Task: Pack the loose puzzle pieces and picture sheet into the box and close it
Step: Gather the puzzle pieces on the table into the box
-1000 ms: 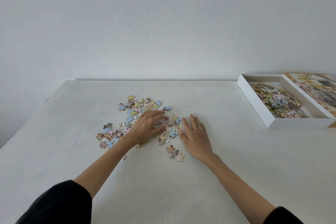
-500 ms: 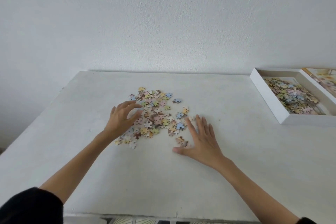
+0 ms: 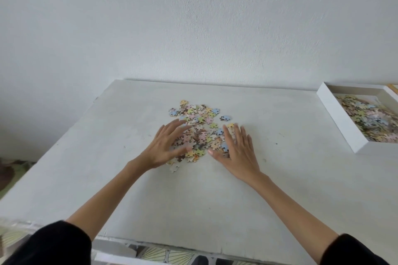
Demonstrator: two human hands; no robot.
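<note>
my left hand (image 3: 167,146) and right hand (image 3: 235,150), flat and grasping nothing, flank the loose puzzle pieces (image 3: 199,122) mid-frame on the bench (image 3: 215,200). i judge the pieces light, thin and prone to scatter, best scooped from both sides. the box (image 3: 336,118) is at the right edge.

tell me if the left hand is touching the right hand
Apart. The head view shows a plain gap between the left hand and the right hand, with loose puzzle pieces lying between their thumbs.
</note>
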